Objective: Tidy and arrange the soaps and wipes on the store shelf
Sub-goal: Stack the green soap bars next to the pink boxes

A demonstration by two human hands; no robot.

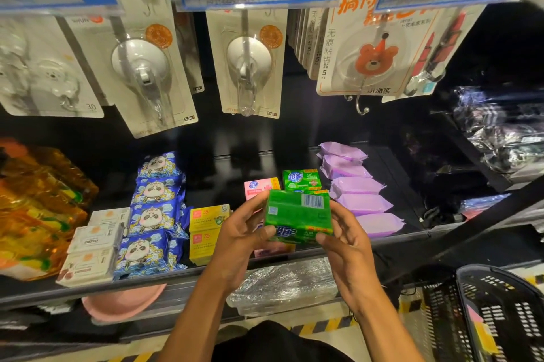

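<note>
The green soap pack (297, 216) lies long axis left-right at frame centre, clamped at its ends by left hand (244, 232) and right hand (347, 241). The matching green soap box (301, 180) stands just above, equally near both.

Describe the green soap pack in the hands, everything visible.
The green soap pack is a rectangular block in glossy green film. A white barcode sits near its upper right corner, a small blue-white code at upper left; blue-white brand lettering with red-yellow marks runs along the lower face. It is held over the shelf front, tilted slightly. The left hand grips its left end, the right hand its right end, thumbs on the near edge.
</note>
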